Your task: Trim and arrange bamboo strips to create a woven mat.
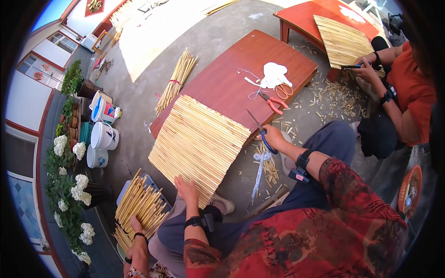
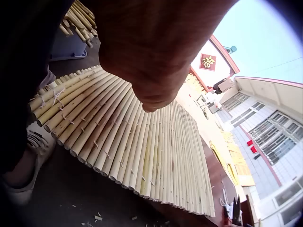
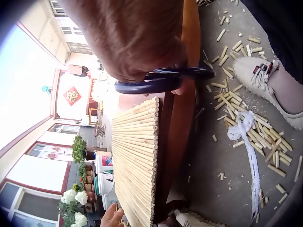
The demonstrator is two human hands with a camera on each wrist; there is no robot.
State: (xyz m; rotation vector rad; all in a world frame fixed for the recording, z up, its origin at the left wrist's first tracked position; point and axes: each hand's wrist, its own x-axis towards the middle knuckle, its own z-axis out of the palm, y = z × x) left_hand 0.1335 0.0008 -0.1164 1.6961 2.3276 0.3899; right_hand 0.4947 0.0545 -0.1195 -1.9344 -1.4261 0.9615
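A mat of pale reed stalks [image 1: 199, 141], tied side by side with thin string, lies across the corner of a red-brown table and overhangs its near side. My left hand [image 1: 187, 191] rests on the mat's near left part, fingers extended over the stalks. In the left wrist view, string stitches cross the stalks [image 2: 113, 127] and their cut ends line up along one side. Blue-handled scissors [image 3: 147, 86] are in my right hand [image 1: 274, 138], fingers through the handle loops. Their blades [image 1: 254, 119] point away beside the mat's right corner, over the table's edge.
Red-handled pliers [image 1: 274, 104], other scissors [image 1: 283, 91] and white string [image 1: 273, 76] lie on the table [image 1: 232, 65]. Offcuts [image 1: 269, 169] litter the floor. At left, another person's hand [image 1: 136, 224] touches loose stalks [image 1: 141, 204]; at right a person works on another mat [image 1: 343, 41].
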